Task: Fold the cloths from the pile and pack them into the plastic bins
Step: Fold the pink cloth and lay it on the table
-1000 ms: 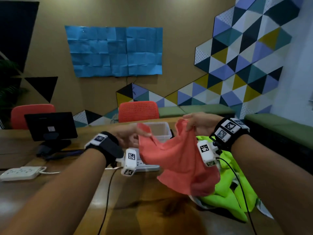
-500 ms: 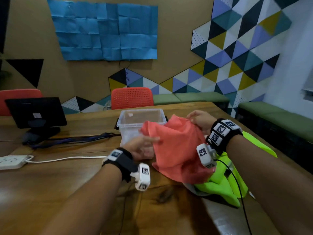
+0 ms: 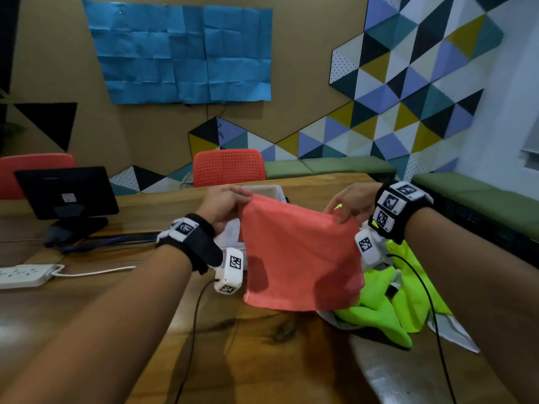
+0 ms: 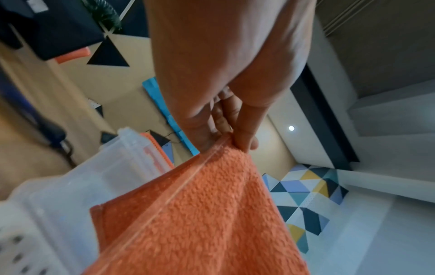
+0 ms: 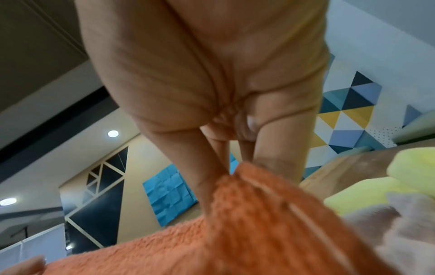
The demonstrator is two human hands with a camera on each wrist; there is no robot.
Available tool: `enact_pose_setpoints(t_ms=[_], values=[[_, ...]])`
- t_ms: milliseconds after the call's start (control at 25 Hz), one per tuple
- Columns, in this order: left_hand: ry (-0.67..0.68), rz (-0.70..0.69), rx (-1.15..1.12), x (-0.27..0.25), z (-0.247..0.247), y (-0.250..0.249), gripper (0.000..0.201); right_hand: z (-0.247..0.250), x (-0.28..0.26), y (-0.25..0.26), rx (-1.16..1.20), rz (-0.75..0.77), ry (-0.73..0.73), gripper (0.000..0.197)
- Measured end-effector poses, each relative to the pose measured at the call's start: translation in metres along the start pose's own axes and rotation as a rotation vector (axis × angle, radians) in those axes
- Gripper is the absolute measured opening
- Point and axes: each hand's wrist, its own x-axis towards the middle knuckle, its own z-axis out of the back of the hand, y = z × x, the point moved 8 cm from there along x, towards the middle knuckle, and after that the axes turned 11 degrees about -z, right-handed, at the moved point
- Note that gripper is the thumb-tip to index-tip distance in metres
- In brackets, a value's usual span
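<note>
An orange cloth [image 3: 297, 255] hangs spread out above the wooden table, held up by its two top corners. My left hand [image 3: 226, 204] pinches the top left corner [image 4: 231, 142]. My right hand [image 3: 350, 204] pinches the top right corner [image 5: 231, 174]. Behind the cloth stands a clear plastic bin [image 3: 275, 191], mostly hidden by it; its rim [image 4: 132, 137] shows in the left wrist view. The pile of neon green cloths [image 3: 393, 301] lies on the table at the right, under my right wrist.
A monitor [image 3: 67, 192] stands at the far left, with a white power strip [image 3: 24, 275] and cables in front of it. Orange chairs [image 3: 229, 167] and a green bench [image 3: 478, 205] line the walls. A grey cloth [image 3: 455, 333] lies under the green pile.
My hands have moved apart and risen, and the bunched orange cloth now hangs stretched flat between them. The left hand went from the cloth's side to its top left corner.
</note>
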Motion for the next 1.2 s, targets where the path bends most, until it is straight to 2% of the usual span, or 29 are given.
enact_pose_setpoints(t_ms=[80,200,280,360,400,520,600,760,920,1080,1200], values=[[-0.02,-0.033,0.057,0.001,0.011,-0.024,0.015,0.002,-0.008,0.01,0.058,0.018,0.038,0.028],[-0.028,-0.049,0.147,-0.002,0.024,-0.051,0.021,0.013,-0.013,0.024,0.174,0.044,0.001,0.014],[0.058,0.006,0.114,-0.004,0.023,-0.057,0.033,0.023,-0.016,0.031,0.404,0.086,-0.023,0.011],[0.187,0.091,0.067,-0.008,0.018,-0.056,0.052,0.031,-0.022,0.037,0.538,0.143,-0.04,0.026],[0.232,0.106,0.14,-0.008,0.018,-0.054,0.057,0.035,-0.023,0.038,0.529,0.161,-0.062,0.031],[0.236,0.046,0.569,-0.005,0.026,-0.053,0.04,0.042,-0.017,0.036,0.457,0.152,-0.104,0.032],[0.184,0.024,0.675,-0.002,0.03,-0.054,0.028,0.042,-0.02,0.034,0.397,0.137,-0.093,0.032],[0.113,-0.011,0.693,0.004,0.033,-0.064,0.013,0.042,-0.036,0.037,0.35,0.195,-0.111,0.031],[0.085,-0.064,0.715,0.013,0.043,-0.083,0.019,0.049,-0.041,0.047,0.235,0.251,-0.279,0.033],[0.077,-0.018,0.491,0.013,0.054,-0.095,0.021,0.064,-0.043,0.054,0.393,0.28,-0.385,0.032],[0.03,-0.038,0.38,0.009,0.057,-0.104,0.028,0.06,-0.038,0.051,0.453,0.181,-0.328,0.028]])
